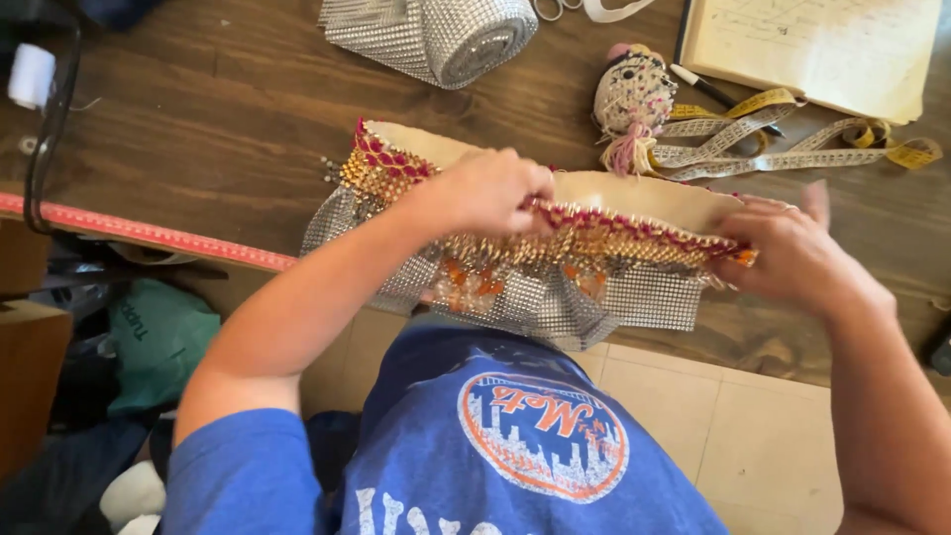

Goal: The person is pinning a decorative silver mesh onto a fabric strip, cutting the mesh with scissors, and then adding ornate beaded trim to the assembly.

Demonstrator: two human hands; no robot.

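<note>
Head view: left hand [490, 190] pinches beaded band [594, 233] mid-length, right hand [792, 253] grips its end, over desk [198, 129] edge; mesh roll [466, 35] and tape measure [783, 149] behind.

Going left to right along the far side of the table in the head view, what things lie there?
White spool → roll of silver rhinestone mesh → small beaded pincushion doll → yellow measuring tape → open notebook.

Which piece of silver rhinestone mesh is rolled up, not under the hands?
The silver mesh roll at the table's far edge; the flat silver mesh hangs beneath the beaded band.
</note>
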